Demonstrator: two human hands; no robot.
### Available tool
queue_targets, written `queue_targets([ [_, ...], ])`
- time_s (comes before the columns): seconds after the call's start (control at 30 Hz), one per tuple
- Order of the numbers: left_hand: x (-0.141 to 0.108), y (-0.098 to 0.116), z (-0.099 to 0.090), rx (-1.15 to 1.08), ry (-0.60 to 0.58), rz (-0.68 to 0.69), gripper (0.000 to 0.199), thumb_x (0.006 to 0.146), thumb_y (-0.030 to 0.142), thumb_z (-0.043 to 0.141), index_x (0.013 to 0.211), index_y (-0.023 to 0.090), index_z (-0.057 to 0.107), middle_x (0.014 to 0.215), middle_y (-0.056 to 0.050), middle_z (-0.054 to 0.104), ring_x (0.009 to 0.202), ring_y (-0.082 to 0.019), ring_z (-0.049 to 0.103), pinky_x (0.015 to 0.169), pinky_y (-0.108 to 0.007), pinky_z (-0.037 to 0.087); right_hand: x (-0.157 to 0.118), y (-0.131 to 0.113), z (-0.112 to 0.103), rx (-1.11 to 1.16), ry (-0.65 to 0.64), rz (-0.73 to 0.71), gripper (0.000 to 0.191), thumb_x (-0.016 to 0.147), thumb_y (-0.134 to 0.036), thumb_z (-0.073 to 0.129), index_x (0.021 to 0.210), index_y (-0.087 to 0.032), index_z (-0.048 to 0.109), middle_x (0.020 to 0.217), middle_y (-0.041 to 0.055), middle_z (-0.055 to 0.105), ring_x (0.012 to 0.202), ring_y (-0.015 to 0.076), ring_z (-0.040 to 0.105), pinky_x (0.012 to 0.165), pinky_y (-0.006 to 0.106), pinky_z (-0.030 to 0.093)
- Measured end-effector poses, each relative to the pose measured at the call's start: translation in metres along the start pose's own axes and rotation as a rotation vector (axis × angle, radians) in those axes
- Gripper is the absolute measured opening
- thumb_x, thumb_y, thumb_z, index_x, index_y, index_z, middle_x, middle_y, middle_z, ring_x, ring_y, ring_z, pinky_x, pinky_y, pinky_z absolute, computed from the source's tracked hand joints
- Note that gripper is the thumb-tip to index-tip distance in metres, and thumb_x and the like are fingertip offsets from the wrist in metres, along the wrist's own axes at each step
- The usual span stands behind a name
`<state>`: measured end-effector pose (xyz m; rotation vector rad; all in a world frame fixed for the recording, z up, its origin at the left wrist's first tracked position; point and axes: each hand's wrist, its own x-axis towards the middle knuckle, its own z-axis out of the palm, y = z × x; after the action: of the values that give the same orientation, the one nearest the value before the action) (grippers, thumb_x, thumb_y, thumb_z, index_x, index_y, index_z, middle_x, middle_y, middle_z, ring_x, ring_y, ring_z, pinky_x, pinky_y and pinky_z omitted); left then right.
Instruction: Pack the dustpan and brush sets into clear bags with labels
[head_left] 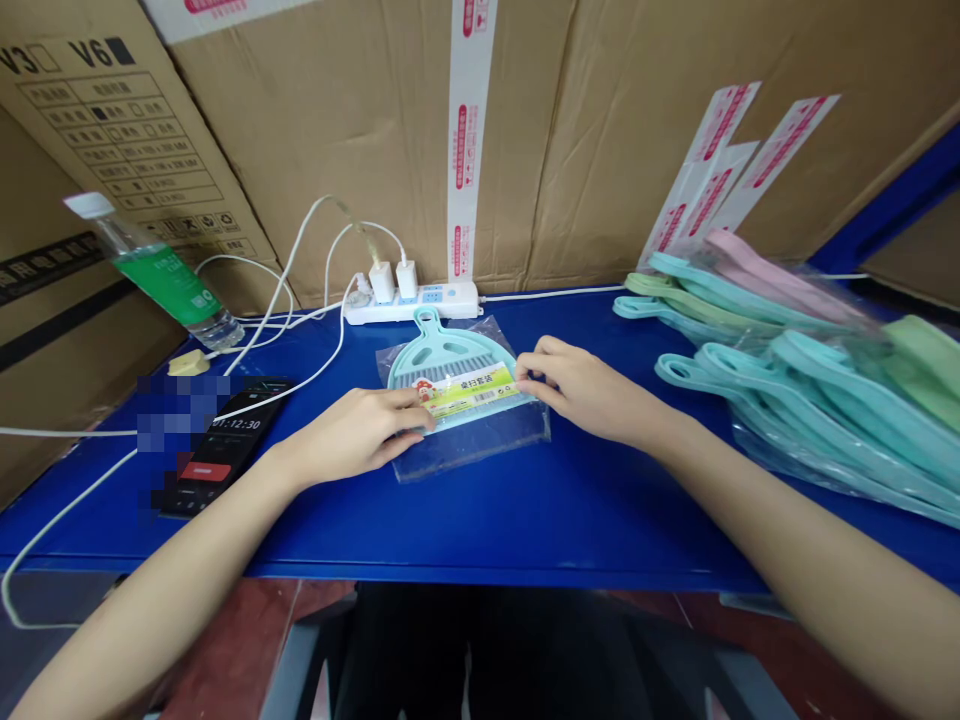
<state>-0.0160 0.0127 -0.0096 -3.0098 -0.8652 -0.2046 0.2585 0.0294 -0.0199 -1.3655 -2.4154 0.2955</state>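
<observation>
A light-blue dustpan [435, 345] with a grey-bristled brush [444, 371] lies in a clear plastic bag [480, 447] on the blue table. Across it runs a yellow-green printed label [472, 391]. My left hand [365, 430] has its fingers bent together at the label's left end. At the label's right end, my right hand [571, 388] pinches the edge between thumb and fingers. Both hands rest low over the bag, one on each side of the dustpan. The fingertips partly cover the label's ends.
Right of my hands lie several bagged dustpans [840, 420] in blue, green and pink. A white power strip [450, 301] with plugs and cables stands behind. To the left are a phone [225, 440] and a tilted water bottle [169, 280]. Cardboard boxes [360, 120] wall the back.
</observation>
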Motion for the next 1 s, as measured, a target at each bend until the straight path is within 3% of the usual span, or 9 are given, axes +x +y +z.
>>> queue_targets([
  [0.27, 0.002, 0.002, -0.004, -0.042, -0.036, -0.048, 0.019, 0.095, 0.021, 0.041, 0.087, 0.018, 0.059, 0.091, -0.003, 0.063, 0.072, -0.013, 0.061, 0.066, -0.024, 0.045, 0.002, -0.002, -0.002, 0.133, -0.112, 0.050, 0.016, 0.080, -0.012, 0.053, 0.071, -0.023, 0.046, 0.055, -0.0059, 0.053, 0.052, 0.0124, 0.051, 0.054, 0.024, 0.036],
  [0.5, 0.003, 0.002, -0.005, -0.062, -0.032, -0.037, 0.021, 0.096, 0.020, 0.039, 0.086, 0.018, 0.057, 0.087, -0.002, 0.063, 0.070, -0.013, 0.060, 0.065, -0.023, 0.044, -0.006, -0.008, -0.011, 0.103, -0.213, 0.116, 0.021, 0.075, -0.013, 0.060, 0.064, -0.023, 0.046, 0.051, -0.0063, 0.055, 0.050, 0.0132, 0.053, 0.055, 0.025, 0.037],
  [0.7, 0.003, 0.002, -0.003, -0.066, -0.027, -0.051, 0.024, 0.097, 0.022, 0.038, 0.083, 0.018, 0.057, 0.081, -0.001, 0.061, 0.066, -0.011, 0.058, 0.062, -0.022, 0.043, -0.012, -0.008, -0.016, 0.106, -0.297, 0.084, 0.017, 0.074, -0.012, 0.056, 0.064, -0.024, 0.052, 0.049, -0.0074, 0.057, 0.048, 0.0138, 0.054, 0.054, 0.027, 0.038],
  [1.0, -0.001, -0.002, -0.004, 0.043, 0.020, -0.033, 0.017, 0.093, 0.021, 0.042, 0.089, 0.019, 0.058, 0.086, -0.002, 0.059, 0.062, -0.010, 0.054, 0.058, -0.023, 0.042, -0.012, -0.007, -0.016, 0.102, -0.320, 0.111, 0.015, 0.075, -0.013, 0.059, 0.068, -0.024, 0.052, 0.052, -0.0071, 0.060, 0.050, 0.0148, 0.056, 0.054, 0.027, 0.038],
])
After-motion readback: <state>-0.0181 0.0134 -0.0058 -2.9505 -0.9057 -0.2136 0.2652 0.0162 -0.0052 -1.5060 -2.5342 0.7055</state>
